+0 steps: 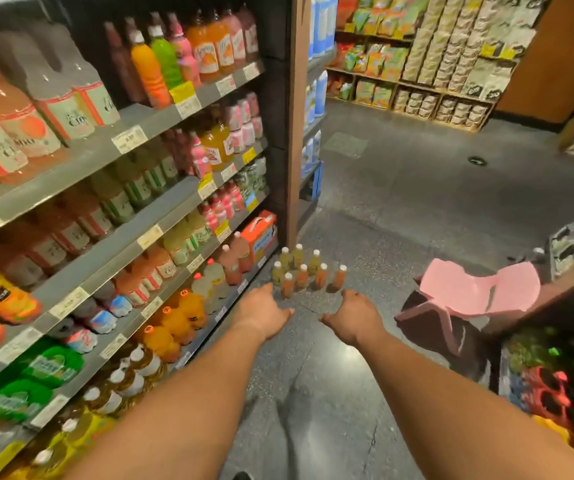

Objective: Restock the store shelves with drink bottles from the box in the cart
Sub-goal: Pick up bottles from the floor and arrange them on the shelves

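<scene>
Our left hand (264,315) and right hand (352,317) reach out holding nothing, fingers loosely curled. Beyond them stand small white-capped bottles (308,271) on speckled floor (417,209); nearby shelves (112,216) blur.

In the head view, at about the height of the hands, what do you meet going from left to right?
Orange juice bottles on the low shelf → left hand → right hand → pink stool. The cluster of small bottles on the floor stands just beyond the gap between the two hands.
</scene>
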